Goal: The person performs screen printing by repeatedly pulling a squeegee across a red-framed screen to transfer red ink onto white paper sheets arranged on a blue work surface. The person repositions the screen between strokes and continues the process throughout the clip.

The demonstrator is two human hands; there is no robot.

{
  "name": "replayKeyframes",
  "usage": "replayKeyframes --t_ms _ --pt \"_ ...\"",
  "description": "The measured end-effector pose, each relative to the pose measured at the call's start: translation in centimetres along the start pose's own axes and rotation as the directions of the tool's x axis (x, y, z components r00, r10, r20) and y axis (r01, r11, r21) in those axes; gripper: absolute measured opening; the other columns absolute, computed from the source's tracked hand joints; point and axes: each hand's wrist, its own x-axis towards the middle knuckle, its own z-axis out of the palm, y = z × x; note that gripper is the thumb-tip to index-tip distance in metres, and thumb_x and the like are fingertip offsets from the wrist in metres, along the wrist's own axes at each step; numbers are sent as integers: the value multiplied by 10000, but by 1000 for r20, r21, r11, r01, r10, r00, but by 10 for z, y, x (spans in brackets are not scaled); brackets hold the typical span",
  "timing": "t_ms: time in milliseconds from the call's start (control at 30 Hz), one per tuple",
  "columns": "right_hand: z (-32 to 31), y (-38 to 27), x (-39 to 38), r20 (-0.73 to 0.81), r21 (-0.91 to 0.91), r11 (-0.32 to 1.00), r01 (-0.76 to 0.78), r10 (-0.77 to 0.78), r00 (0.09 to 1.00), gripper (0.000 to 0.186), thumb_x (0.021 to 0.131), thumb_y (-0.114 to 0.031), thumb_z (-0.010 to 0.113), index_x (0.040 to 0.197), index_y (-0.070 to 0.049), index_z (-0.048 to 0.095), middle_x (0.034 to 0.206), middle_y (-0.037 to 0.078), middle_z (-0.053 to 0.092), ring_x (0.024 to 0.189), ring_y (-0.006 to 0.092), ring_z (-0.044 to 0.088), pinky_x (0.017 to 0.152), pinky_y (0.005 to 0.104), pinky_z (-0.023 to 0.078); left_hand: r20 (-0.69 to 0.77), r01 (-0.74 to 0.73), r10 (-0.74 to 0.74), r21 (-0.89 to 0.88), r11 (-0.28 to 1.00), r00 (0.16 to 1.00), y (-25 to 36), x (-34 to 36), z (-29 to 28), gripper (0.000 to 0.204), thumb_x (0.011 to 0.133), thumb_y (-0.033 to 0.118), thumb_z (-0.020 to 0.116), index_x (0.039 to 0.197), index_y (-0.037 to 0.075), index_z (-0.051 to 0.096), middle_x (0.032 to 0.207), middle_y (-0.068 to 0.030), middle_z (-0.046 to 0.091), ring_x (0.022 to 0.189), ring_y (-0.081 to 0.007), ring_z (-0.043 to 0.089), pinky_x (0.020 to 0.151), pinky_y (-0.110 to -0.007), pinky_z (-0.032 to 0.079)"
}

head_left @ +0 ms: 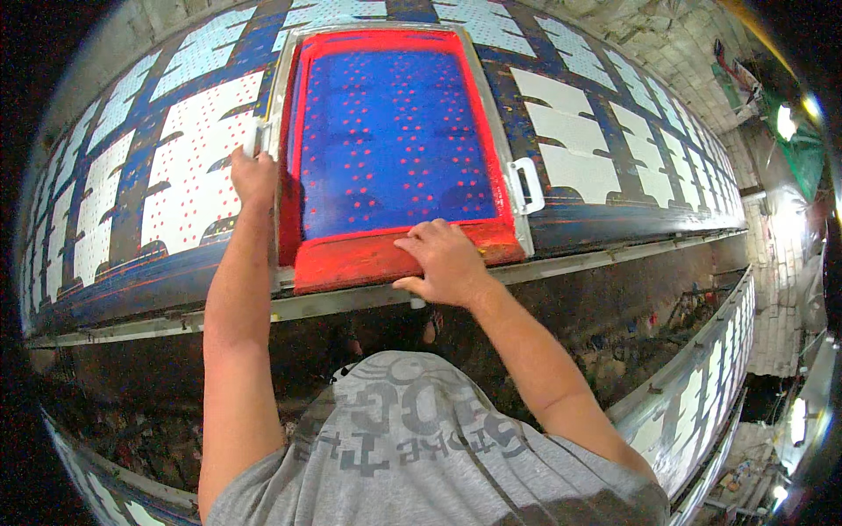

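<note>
A screen-printing frame point(500, 131) lies on the long table, its blue mesh point(395, 140) dotted with red and bordered by red ink. My left hand point(254, 178) is closed around the white handle point(257, 140) on the frame's left side. My right hand point(445, 263) grips the frame's near edge, fingers over the red-smeared strip point(351, 260) and thumb toward the front. The frame's right-hand white handle point(527, 186) has no hand on it. White cut pieces point(197, 167) left of the frame carry red dots; nearby white pieces point(566, 140) on the right show none.
A metal rail point(342, 302) runs along the dark table's near edge. Behind me stand other tables with white pieces point(675, 430), across a dim, littered aisle point(605, 342). A block wall point(667, 44), a green sheet point(800, 158) and bright lamps point(786, 123) are at the right.
</note>
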Motion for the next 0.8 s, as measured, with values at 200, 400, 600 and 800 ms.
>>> replayKeyframes --t_ms 200,400,600,800 --pt "-4 19 -27 -12 87 988 131 -130 991 679 851 -488 861 1362 -74 692 1359 151 668 1269 376 617 1062 532 492 11 -48 48 1 999 999 -15 11 2 486 901 212 734 1316 -37 693 1195 -295 758 1125 -455 737 1018 -521 557" --pt "-40 105 -84 -309 242 970 28 50 950 543 905 -310 836 1380 -91 689 1450 159 632 1410 377 563 1177 539 443 -170 -138 177 217 966 969 -32 19 11 452 947 261 709 1263 -62 704 1133 -286 752 1077 -444 732 965 -509 554" --pt "-37 192 -95 -456 326 879 -347 468 757 520 910 -183 810 1403 -83 678 1483 213 588 1395 408 555 1192 548 424 -97 -80 104 223 972 990 -34 22 7 489 986 323 704 1262 -81 719 1132 -297 760 1049 -439 737 954 -518 559" --pt "-22 231 -78 57 816 339 -468 759 648 529 929 -163 805 1430 -44 686 1361 209 701 1222 350 699 1100 437 523 -57 -9 14 90 996 998 -37 25 5 467 1010 343 713 1204 -81 743 990 -246 781 912 -375 757 869 -484 570"
